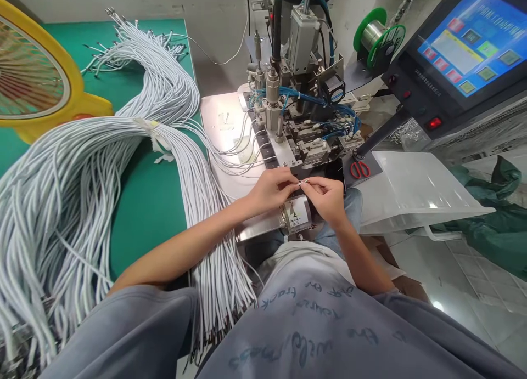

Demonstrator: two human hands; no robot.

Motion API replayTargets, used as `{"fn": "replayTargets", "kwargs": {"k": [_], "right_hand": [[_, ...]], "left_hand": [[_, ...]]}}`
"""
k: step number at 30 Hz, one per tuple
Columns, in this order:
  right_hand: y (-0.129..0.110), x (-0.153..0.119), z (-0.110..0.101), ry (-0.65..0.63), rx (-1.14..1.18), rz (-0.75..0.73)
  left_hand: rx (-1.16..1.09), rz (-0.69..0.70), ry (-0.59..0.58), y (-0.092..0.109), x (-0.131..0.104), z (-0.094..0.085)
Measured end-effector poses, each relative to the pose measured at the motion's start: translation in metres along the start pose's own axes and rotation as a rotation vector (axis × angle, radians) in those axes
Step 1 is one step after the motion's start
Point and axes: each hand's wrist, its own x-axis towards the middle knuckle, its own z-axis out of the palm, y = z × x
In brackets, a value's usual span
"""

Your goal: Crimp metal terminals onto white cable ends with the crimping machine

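My left hand [275, 190] and my right hand [327, 197] meet at the front edge of a bench-top machine [296, 126]. Both pinch a thin white cable end [302, 182] between thumb and fingers; its tip is too small to make out. Several white cables [230, 158] run from the left across the lit plate toward the machine's front. A large tied bundle of white cables [201, 187] curves past my left forearm, its ends hanging at the bottom.
A yellow racket-shaped object [78, 107] and another cable bundle [164, 77] lie on the green table [144, 225]. Red-handled scissors [360, 170] rest right of the machine. Beyond are a green wire spool [373, 34], a lit control screen [469, 39] and a white tray [415, 187].
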Motion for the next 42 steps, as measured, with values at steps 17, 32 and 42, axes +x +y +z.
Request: {"fn": "replayTargets", "kwargs": {"k": [17,32,42], "right_hand": [[-0.002,0.012,-0.008,-0.159,-0.066,0.028],[0.025,0.01,0.009,0.02,0.22,0.112],[0.068,0.018,0.009,-0.182,0.145,0.288]], "left_hand": [[0.234,0.112,0.075,0.001,-0.007,0.002],[-0.059,-0.263,-0.108,0.003,0.001,-0.001],[0.67,-0.13,-0.571,-0.009,0.003,0.0]]}}
